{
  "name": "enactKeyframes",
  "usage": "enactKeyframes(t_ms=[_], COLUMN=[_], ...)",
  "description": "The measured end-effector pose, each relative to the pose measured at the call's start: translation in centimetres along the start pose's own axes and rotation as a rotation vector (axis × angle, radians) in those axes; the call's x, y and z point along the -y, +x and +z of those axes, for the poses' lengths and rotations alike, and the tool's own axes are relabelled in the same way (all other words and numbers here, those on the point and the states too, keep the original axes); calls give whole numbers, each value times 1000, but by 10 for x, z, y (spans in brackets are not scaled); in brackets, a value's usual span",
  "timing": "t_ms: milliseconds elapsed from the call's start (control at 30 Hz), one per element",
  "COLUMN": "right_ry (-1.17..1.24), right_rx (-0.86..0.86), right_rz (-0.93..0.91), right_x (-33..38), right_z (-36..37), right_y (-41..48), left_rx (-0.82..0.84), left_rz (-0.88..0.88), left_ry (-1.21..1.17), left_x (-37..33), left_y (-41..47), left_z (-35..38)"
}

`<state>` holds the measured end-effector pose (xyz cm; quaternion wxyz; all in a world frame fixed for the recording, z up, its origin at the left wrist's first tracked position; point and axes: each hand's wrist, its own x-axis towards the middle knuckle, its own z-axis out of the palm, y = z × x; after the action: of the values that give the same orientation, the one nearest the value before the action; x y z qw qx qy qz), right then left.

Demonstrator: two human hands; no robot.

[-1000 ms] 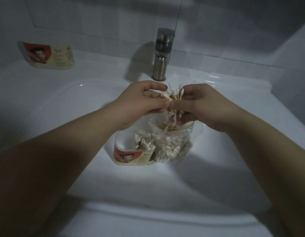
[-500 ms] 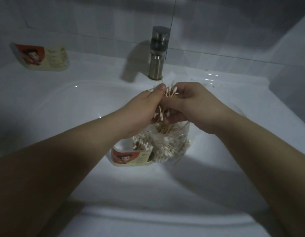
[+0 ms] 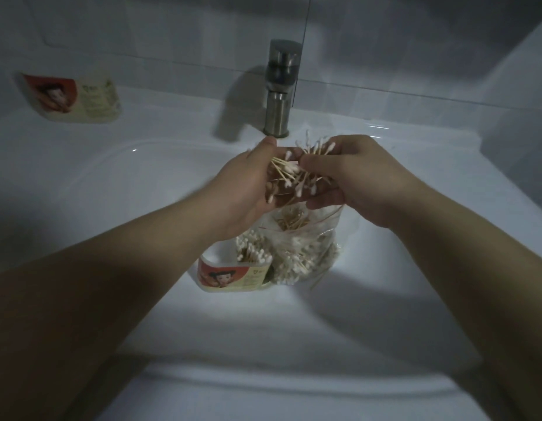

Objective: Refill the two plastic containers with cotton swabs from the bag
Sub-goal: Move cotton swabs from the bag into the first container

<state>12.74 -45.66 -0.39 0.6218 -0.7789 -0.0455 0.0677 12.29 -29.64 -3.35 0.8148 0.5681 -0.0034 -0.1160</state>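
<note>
A loose bunch of cotton swabs with wooden sticks lies across my left hand, palm up, and my right hand pinches the same bunch from the right. Both hands hover above a clear plastic bag holding many more swabs in the sink basin. Leaning against the bag's left side is a plastic container with a red and cream label, partly filled with upright swabs. A second labelled container lies on the counter at the far left.
The white sink basin surrounds the bag and container. A steel faucet stands just behind my hands. Grey wall tiles close off the back and the right side.
My left hand has turned palm up and opened under the swabs, and the bunch has spread out between both hands. The view has shifted slightly.
</note>
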Motion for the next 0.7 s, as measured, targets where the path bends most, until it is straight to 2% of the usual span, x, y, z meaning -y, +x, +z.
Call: enactKeyframes(t_ms=[467,700], right_ry=[105,122], right_rx=[-105,-68], right_rz=[64,54], right_x=[5,7], right_z=[-4,-4], right_y=[1,-1], left_rx=[-85,-108], left_rz=[-59,-85], left_ry=[-77,-99], left_x=[-3,-3], left_y=[2,3], left_z=[-7,-7])
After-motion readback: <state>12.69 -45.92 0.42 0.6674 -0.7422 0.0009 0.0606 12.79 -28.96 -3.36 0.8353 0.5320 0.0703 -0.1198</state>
